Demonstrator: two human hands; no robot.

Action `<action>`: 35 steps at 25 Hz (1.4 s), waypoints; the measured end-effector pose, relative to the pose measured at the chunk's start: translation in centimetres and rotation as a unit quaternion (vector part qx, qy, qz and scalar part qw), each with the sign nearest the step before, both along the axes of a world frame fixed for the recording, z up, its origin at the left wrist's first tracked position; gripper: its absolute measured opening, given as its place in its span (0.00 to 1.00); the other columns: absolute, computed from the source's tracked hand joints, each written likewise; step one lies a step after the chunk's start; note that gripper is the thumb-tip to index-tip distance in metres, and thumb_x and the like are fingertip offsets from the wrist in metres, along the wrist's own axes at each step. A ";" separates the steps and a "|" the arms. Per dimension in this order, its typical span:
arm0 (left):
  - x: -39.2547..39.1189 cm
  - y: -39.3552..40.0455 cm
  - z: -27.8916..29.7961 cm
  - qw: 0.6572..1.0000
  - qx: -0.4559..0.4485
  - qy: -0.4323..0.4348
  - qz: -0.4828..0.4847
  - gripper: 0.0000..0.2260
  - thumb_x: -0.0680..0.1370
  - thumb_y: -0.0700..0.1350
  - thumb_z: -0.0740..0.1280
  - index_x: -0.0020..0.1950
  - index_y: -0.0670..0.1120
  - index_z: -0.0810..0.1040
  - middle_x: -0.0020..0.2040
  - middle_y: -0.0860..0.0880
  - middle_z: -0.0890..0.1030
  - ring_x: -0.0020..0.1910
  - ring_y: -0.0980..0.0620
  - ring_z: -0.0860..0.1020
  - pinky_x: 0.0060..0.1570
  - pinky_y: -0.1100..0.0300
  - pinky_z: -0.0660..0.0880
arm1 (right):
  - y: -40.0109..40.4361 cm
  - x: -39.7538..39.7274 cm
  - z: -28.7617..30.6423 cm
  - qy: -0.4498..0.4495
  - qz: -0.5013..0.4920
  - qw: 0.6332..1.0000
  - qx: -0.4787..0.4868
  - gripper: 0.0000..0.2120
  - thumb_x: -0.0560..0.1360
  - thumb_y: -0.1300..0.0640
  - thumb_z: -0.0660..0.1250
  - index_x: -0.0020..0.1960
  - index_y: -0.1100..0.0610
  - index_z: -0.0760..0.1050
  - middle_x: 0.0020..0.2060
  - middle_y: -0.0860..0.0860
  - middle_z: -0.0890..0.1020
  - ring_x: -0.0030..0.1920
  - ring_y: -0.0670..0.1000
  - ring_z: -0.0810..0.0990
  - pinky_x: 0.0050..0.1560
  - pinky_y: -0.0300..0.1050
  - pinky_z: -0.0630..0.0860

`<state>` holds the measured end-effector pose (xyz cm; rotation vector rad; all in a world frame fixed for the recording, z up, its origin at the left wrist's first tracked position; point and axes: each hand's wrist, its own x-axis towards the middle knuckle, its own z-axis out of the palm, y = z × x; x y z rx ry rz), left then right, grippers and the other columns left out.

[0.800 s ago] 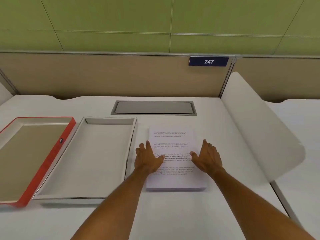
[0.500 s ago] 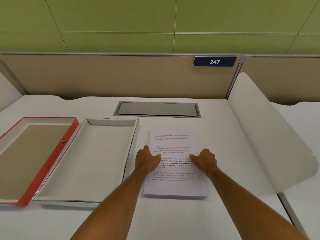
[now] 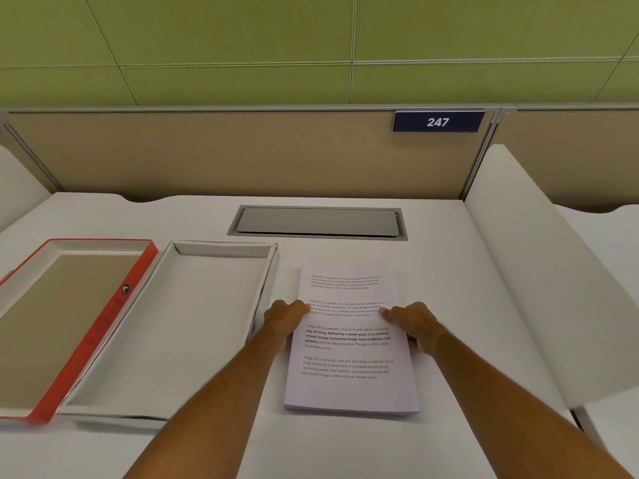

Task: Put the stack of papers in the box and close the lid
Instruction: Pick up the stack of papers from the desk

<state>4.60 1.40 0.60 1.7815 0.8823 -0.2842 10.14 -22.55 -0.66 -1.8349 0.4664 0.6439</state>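
Paper first: our stack of papers (image 3: 349, 340) lies flat on the desk (image 3: 449, 264), toward its right side and just beside the right wall of the open white box (image 3: 166, 326), printed side up. We have our left hand (image 3: 285, 321) at the stack's left long edge and our right hand (image 3: 413, 323) at its right long edge, about midway along; each thumb rests on the top sheet while the other fingers curl down out of sight by the edge, so we cannot tell whether they are under the pile yet. We judge this two-sided hold is meant to keep loose sheets square and stop them fanning when lifted. The box sits empty, near enough for a short carry. Its red-rimmed lid (image 3: 65, 316) lies upturned against the box's left side, toward the desk's left edge, clear of the path yet within reach for closing.
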 end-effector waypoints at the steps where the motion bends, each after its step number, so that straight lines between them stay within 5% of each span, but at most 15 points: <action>1: 0.1 0.1 -0.1 1.000 0.008 -0.004 -0.008 0.16 0.76 0.48 0.67 0.58 0.38 0.76 0.54 0.41 0.82 0.43 0.47 0.80 0.30 0.60 0.71 | 0.1 0.0 0.4 -0.003 0.001 1.000 0.006 0.23 0.65 0.50 0.76 0.55 0.62 0.78 0.48 0.58 0.86 0.45 0.60 0.86 0.48 0.57 0.84; 7: 0.8 1.2 -0.6 1.000 -0.001 -0.021 -0.014 0.08 0.77 0.45 0.67 0.43 0.42 0.75 0.43 0.45 0.81 0.37 0.50 0.79 0.32 0.59 0.73 | -0.3 -0.1 1.6 0.018 0.003 0.998 0.068 0.11 0.74 0.58 0.72 0.53 0.63 0.77 0.47 0.60 0.85 0.41 0.58 0.85 0.35 0.48 0.80; 11: 1.0 2.2 -0.9 0.996 -0.091 -0.004 0.018 0.07 0.76 0.38 0.66 0.51 0.37 0.78 0.47 0.40 0.85 0.46 0.42 0.84 0.49 0.47 0.82 | -1.4 0.1 1.3 0.033 -0.011 0.996 0.085 0.07 0.74 0.62 0.66 0.50 0.64 0.78 0.42 0.60 0.85 0.42 0.59 0.83 0.47 0.54 0.82; 18: 1.2 2.5 -0.8 0.994 -0.110 0.003 0.015 0.08 0.74 0.33 0.70 0.53 0.34 0.79 0.50 0.38 0.84 0.49 0.41 0.84 0.45 0.49 0.82 | -1.8 0.7 0.7 0.041 -0.026 0.995 0.087 0.05 0.76 0.68 0.66 0.51 0.67 0.76 0.45 0.62 0.84 0.42 0.60 0.84 0.39 0.51 0.81; 21: 1.2 2.5 -0.4 0.994 -0.104 -0.026 -0.002 0.07 0.74 0.34 0.71 0.51 0.33 0.80 0.50 0.38 0.85 0.49 0.42 0.84 0.48 0.50 0.82 | -1.4 0.8 1.2 -0.001 -0.017 0.998 0.068 0.02 0.76 0.69 0.65 0.46 0.66 0.76 0.46 0.61 0.83 0.41 0.57 0.83 0.35 0.48 0.79; 24: 1.3 2.6 1.4 0.991 -0.097 -0.085 -0.017 0.06 0.75 0.34 0.69 0.52 0.35 0.79 0.50 0.41 0.85 0.46 0.47 0.84 0.40 0.59 0.81 | -1.5 1.2 2.7 -0.068 0.014 0.995 0.066 0.04 0.76 0.68 0.64 0.48 0.66 0.78 0.48 0.58 0.85 0.43 0.56 0.84 0.36 0.47 0.80; 30: 1.0 2.5 7.0 0.968 -0.027 -0.243 -0.057 0.08 0.75 0.36 0.70 0.54 0.40 0.79 0.51 0.43 0.85 0.51 0.45 0.83 0.54 0.50 0.81 | -2.8 0.9 8.2 -0.270 0.042 0.957 0.092 0.06 0.77 0.66 0.65 0.53 0.61 0.76 0.48 0.58 0.84 0.48 0.58 0.85 0.45 0.51 0.82; 35: -0.5 2.2 8.0 0.952 0.039 -0.290 -0.092 0.08 0.75 0.38 0.71 0.54 0.42 0.79 0.50 0.45 0.84 0.51 0.45 0.82 0.55 0.52 0.79 | -4.0 -0.4 8.6 -0.325 0.070 0.938 0.103 0.06 0.76 0.68 0.65 0.53 0.63 0.75 0.48 0.60 0.84 0.50 0.60 0.84 0.53 0.55 0.82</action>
